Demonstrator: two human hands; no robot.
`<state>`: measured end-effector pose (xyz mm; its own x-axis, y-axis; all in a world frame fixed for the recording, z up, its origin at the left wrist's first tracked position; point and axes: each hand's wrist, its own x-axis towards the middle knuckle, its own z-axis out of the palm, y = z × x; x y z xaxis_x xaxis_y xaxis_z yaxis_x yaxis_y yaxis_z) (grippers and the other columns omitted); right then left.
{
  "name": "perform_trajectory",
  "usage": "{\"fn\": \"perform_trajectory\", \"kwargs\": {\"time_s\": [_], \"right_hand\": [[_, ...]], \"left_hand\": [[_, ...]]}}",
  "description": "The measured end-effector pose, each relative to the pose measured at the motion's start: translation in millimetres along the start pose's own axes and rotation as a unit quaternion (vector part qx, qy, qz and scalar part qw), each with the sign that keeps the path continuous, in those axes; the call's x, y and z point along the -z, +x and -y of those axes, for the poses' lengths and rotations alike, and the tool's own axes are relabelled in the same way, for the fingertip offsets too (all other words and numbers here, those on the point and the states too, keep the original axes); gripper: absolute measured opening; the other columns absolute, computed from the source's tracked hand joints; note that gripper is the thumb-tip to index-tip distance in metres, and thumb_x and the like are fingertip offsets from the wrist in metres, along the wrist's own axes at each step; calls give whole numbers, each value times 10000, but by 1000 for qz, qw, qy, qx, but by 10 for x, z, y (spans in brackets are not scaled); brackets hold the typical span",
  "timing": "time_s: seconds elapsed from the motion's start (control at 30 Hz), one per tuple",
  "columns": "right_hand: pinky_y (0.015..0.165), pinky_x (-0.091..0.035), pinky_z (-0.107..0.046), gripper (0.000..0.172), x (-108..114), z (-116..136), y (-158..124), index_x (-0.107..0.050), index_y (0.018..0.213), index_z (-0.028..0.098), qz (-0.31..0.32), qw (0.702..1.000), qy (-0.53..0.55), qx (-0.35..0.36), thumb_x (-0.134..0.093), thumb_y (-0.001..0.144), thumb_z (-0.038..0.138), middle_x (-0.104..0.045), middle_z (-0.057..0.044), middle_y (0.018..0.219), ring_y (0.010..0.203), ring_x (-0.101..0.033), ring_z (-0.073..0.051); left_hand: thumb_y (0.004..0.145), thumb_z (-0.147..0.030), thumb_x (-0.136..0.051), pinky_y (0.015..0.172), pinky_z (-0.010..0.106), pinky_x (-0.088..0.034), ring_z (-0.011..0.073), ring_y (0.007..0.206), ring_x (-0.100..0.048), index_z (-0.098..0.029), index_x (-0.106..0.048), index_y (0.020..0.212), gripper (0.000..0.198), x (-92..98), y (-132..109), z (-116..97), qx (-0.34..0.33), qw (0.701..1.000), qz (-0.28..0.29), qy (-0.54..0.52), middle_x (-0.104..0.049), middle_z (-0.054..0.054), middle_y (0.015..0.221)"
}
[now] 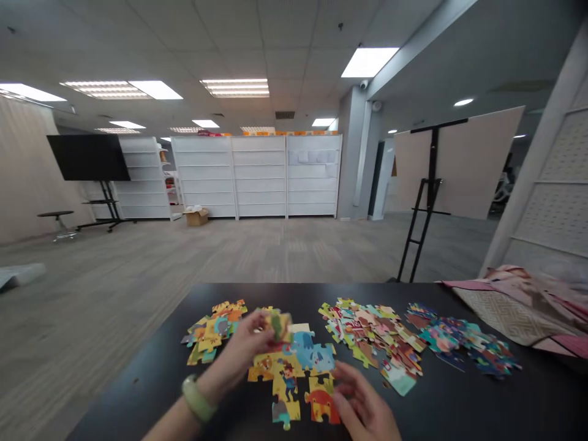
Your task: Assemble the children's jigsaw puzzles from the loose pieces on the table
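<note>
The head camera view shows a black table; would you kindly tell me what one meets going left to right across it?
Cluster of yellow and orange puzzle pieces → cluster of blue and yellow puzzle pieces → heap of pink, red and green puzzle pieces → heap of teal and navy puzzle pieces → pink patterned cloth.

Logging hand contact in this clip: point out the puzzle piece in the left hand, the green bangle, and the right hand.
Puzzle piece (280, 326): head view, on its green face.
Green bangle (198, 399): head view, on the band.
Right hand (362, 401): head view, on the back of the hand.

Jigsaw pieces (372, 340) on table (128, 398), cloth (509, 306) at right
</note>
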<state>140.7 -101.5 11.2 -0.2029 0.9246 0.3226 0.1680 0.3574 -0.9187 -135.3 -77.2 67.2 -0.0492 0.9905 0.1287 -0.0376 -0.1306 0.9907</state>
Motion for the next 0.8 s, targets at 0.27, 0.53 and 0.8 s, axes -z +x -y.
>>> {"fn": "perform_trajectory", "kwargs": {"time_s": [0.27, 0.53, 0.8], "right_hand": [[603, -519, -296, 511, 407, 156, 564, -618, 1145, 197, 32, 997, -16, -68, -631, 833, 601, -592, 34, 679, 624, -616, -181], [962, -511, -409, 396, 635, 45, 864, -743, 1147, 209, 129, 977, -163, -39, -556, 873, 425, -751, -92, 1130, 1071, -680, -274], [888, -532, -379, 311, 338, 183, 1021, -810, 1020, 227, 198, 948, -248, -6, -566, 846, 312, -800, -70, 1034, 960, -716, -265]], "left_hand": [[862, -485, -713, 1170, 641, -242, 399, 1385, -429, -301, -619, 1352, 532, -732, -382, -8, -119, 905, 148, 380, -559, 129, 1446], [852, -533, -714, 1196, 644, -188, 394, 1452, -358, -398, -601, 1377, 553, -195, -508, -102, -68, 831, 185, 520, -486, 39, 1548], [913, -528, -657, 1196, 635, -175, 381, 1469, -321, -447, -559, 1397, 500, -61, -560, -76, -67, 833, 193, 514, -455, -7, 1570]]}}
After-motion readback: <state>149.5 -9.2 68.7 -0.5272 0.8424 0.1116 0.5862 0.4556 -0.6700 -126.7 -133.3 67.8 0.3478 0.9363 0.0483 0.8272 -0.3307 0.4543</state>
